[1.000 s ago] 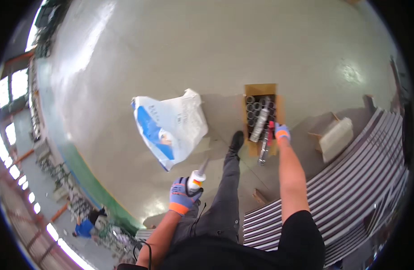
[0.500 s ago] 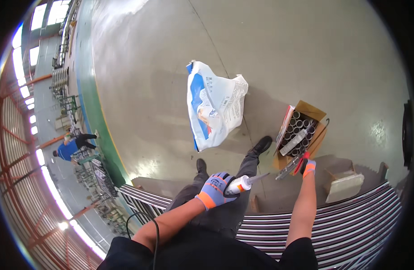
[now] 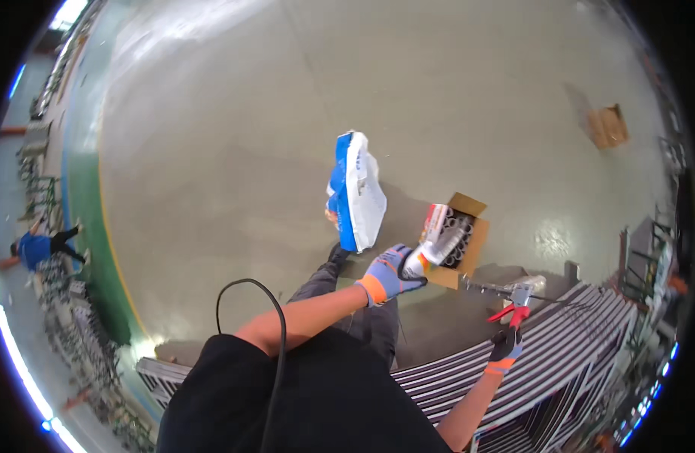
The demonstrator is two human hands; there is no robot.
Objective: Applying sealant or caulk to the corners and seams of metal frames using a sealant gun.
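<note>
My left hand (image 3: 392,276), in a grey and orange work glove, is closed around a white sealant cartridge (image 3: 417,264) with a pale nozzle. The cartridge points toward an open cardboard box (image 3: 476,248) on the floor and overlaps its near left edge in the view. Several tubes stand inside that box, end up. At the lower right, my gloved right hand (image 3: 506,349) grips the red handle of a caulking gun (image 3: 522,295). The gun's frame lies crosswise above the striped metal profiles, and I see no cartridge clearly in it.
Long striped profiles (image 3: 566,336) are stacked in front of my body, toward the right. A white and blue bag (image 3: 368,200) stands on the floor ahead. Farther right is a small brown carton (image 3: 608,127). A person in blue (image 3: 35,251) is at the far left among racks.
The view has turned to the right. My left hand has carried the cartridge toward the box. My right hand has moved the caulking gun away from the box, over the profiles.
</note>
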